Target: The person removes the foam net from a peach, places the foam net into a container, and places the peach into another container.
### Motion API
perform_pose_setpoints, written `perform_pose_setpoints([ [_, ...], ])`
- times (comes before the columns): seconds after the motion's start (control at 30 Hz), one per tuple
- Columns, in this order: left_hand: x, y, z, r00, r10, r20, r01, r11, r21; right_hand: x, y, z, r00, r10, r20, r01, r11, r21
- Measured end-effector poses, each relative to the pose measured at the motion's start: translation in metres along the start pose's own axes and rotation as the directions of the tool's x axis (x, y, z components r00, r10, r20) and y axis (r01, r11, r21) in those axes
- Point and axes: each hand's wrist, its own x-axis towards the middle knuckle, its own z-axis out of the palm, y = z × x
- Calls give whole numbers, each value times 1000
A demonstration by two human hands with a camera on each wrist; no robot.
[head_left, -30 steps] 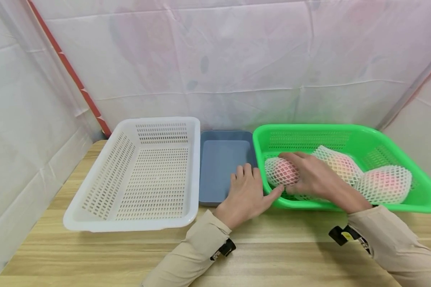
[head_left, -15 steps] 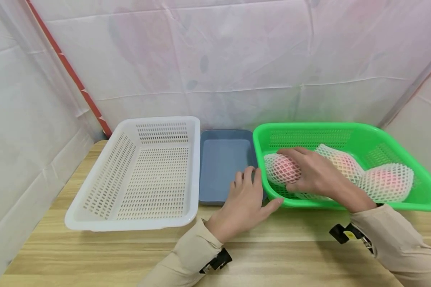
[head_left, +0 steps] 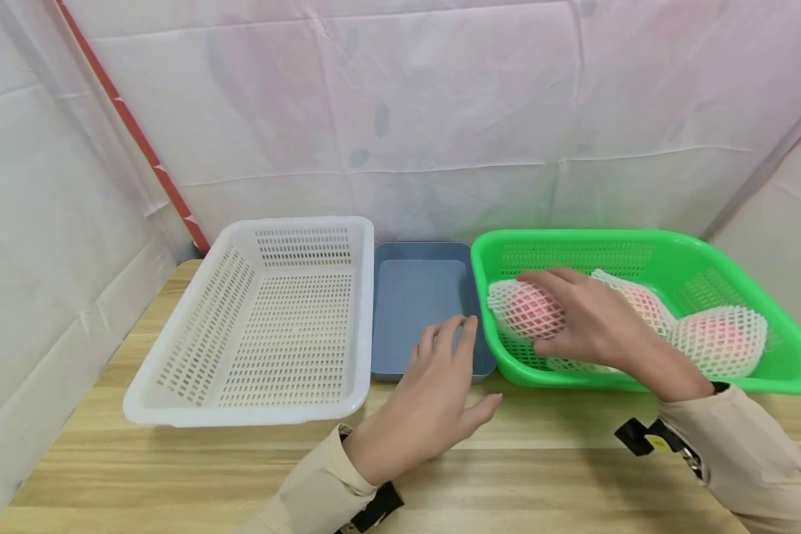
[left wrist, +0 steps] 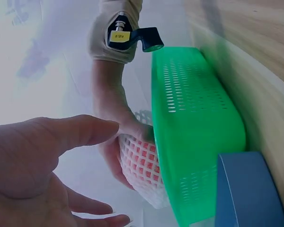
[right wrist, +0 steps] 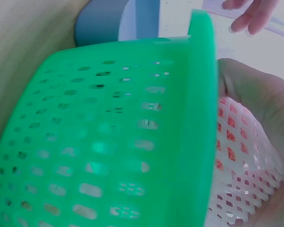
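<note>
1. I see a pale wood-grain bench (head_left: 494,493), its streaks running side to side, with a soft shadow below the right arm.
2. Behind it I have a creased white sheet (head_left: 440,96) with faint pink and grey patches; a red strip (head_left: 131,122) slants down the left corner.
3. Along the bench I read a white basket (head_left: 294,334), a blue-grey tray (head_left: 423,297) and a green basket (head_left: 641,236), side by side.
4. My right hand (head_left: 594,319) grips a netted pink fruit (head_left: 537,310) at the green basket's left end; both wrist views show it partly above the rim.
5. Two more netted fruits (head_left: 724,337) lie in that basket, to the right.
6. My left hand (head_left: 427,393) is spread loosely, thumb apart, near the tray's front edge.
</note>
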Motion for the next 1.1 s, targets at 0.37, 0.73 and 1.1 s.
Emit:
perform_pose_setpoints([
  [0.37,-9,-9,-12,996,39,-77,-39,999,3,2,-10,-8,997,-47,-55,48,999,4],
  [0.73,-18,-27,-22,991,35,-129,-44,997,-62,-4,-32,-16,981,-134,-138,137,990,11],
  [1.1,-51,-36,-25,991,87,-98,-90,995,-33,-23,-73,-11,927,-301,-224,310,951,6],
])
